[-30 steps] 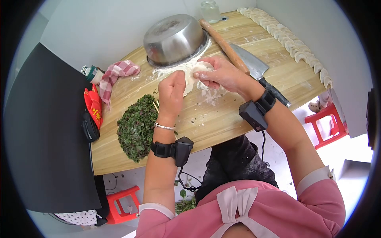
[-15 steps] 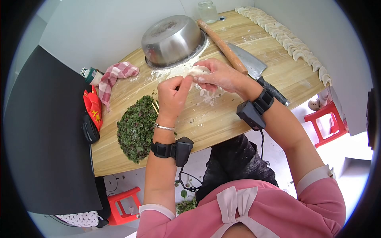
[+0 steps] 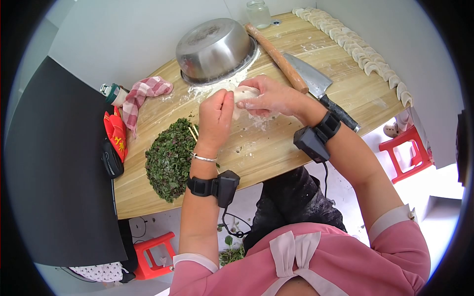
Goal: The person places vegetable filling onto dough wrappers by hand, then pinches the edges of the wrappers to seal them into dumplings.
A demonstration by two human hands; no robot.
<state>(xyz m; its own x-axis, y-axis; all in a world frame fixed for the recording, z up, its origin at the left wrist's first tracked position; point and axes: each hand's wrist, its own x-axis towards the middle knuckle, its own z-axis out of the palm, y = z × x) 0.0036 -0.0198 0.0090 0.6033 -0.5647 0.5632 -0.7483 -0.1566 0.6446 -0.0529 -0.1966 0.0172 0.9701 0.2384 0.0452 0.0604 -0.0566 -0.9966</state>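
Observation:
Between my two hands is a pale dumpling (image 3: 245, 92), held above the floured part of the wooden table (image 3: 276, 148). My left hand (image 3: 216, 114) is closed, its thumb and fingers pinching the dumpling's left edge. On the other side my right hand (image 3: 271, 97) curls round the dough, thumb in front and fingers behind, covering part of it. Left of my left wrist sits a heap of chopped green leaves (image 3: 170, 160) with chopsticks (image 3: 193, 132) stuck in it; the heap hides whatever bears it.
An upturned steel basin (image 3: 215, 52) stands behind my hands. To its right lie a rolling pin (image 3: 276, 58) and a cleaver (image 3: 311, 76). Rows of finished dumplings (image 3: 353, 47) line the right edge. A checked cloth (image 3: 143, 98) and a glass jar (image 3: 258, 15) are farther back.
Both hands have shifted slightly, and my right thumb has moved along the dumpling's edge. More of the dough shows between the hands. The things on the table have stayed put.

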